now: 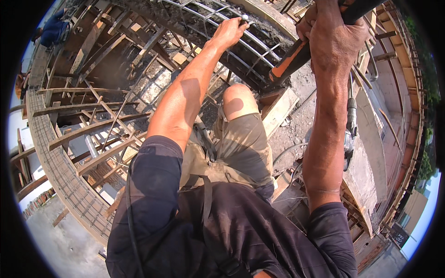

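One broad curved band of pale boards under a grid of thin steel bars (60, 176) sweeps along the left, beside many brown timber struts (88, 48). Far ahead, near the middle, a silvery steel-bar lattice (263, 46) runs along a dark channel. On the right, a grey power tool (350, 139) shows just beside the right forearm. The person's right hand (336, 39), far right, has its grip clamped around a long black-and-orange handle (292, 64). The left hand (227, 34) is over the lattice, its grip closed around a small silver-ended metal piece (244, 18), whose lower part is hidden.
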A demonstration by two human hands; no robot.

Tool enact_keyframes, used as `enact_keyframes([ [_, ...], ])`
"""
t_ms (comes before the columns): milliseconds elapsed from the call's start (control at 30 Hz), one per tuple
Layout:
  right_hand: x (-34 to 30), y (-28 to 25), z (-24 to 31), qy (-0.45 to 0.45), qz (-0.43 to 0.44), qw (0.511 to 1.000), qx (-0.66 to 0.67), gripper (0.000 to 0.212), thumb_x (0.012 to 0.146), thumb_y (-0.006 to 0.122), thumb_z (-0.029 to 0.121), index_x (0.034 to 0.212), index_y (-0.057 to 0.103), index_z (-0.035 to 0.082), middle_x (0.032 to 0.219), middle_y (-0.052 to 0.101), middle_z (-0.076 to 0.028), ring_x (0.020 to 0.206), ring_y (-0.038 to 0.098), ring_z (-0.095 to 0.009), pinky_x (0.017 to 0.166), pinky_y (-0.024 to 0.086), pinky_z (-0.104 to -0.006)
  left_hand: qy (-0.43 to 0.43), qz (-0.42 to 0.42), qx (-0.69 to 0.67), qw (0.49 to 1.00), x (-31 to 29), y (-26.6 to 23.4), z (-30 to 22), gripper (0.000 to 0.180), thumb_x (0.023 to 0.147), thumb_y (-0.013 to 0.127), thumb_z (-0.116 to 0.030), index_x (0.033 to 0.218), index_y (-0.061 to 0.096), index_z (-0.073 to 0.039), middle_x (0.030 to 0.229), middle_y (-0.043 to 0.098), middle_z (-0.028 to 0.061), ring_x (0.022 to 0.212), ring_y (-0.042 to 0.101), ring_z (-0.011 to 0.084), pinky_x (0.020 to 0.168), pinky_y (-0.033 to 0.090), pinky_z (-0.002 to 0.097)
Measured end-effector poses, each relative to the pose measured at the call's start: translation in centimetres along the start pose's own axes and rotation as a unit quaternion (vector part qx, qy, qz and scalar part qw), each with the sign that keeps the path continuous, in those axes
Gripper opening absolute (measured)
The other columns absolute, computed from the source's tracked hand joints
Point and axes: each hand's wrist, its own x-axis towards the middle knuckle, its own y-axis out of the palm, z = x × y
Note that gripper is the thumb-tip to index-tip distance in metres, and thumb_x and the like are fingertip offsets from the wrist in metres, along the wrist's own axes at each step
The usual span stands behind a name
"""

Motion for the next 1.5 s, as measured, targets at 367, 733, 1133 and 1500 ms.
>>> enact_keyframes([
  [367,-10.4,-1.8,-5.0,0.449,0.079,0.871,-0.185,0.029,0.086,0.068,0.022,0.069,0.058,0.0,0.055,0.054,-0.005,0.046,0.052,-0.013,0.044,0.039,-0.0317,0.013,-0.022,-0.032,0.999,0.4,0.8,1.6,0.034,0.097,0.057,-0.031,0.116,0.064,-0.004,0.098,0.069,0.0257,0.098,0.065,0.0439,0.083,0.05,0.0517],
  [733,-18.1,-9.9,2.3,0.534,-0.051,0.821,-0.195,0.027,0.088,0.068,0.019,0.073,0.051,0.006,0.054,0.047,0.002,0.042,0.042,-0.007,0.038,0.032,-0.0268,-0.011,-0.06,-0.072,0.996,-2.3,0.9,-2.8,0.035,0.098,0.058,-0.028,0.118,0.06,0.0,0.099,0.068,0.0272,0.099,0.064,0.0459,0.079,0.051,0.0502],
  [1133,-37.0,-16.2,1.8,0.669,-0.023,0.689,-0.279,0.029,0.083,0.069,0.022,0.068,0.056,0.002,0.052,0.052,-0.004,0.041,0.049,-0.014,0.04,0.039,-0.0327,0.086,-0.175,-0.06,0.979,-4.0,1.0,-5.1,0.031,0.101,0.054,-0.032,0.111,0.061,-0.004,0.089,0.071,0.0176,0.086,0.069,0.0384,0.072,0.053,0.0497],
  [1500,-45.1,-20.0,-5.5,0.579,0.018,0.734,-0.354,0.03,0.087,0.067,0.021,0.065,0.056,0.004,0.053,0.051,0.0,0.042,0.046,-0.011,0.041,0.035,-0.031,0.02,-0.26,-0.297,0.919,-8.4,-4.4,1.7,0.022,0.097,0.066,-0.029,0.1,0.064,-0.008,0.089,0.07,0.0045,0.082,0.063,0.0129,0.074,0.05,0.0331],
])
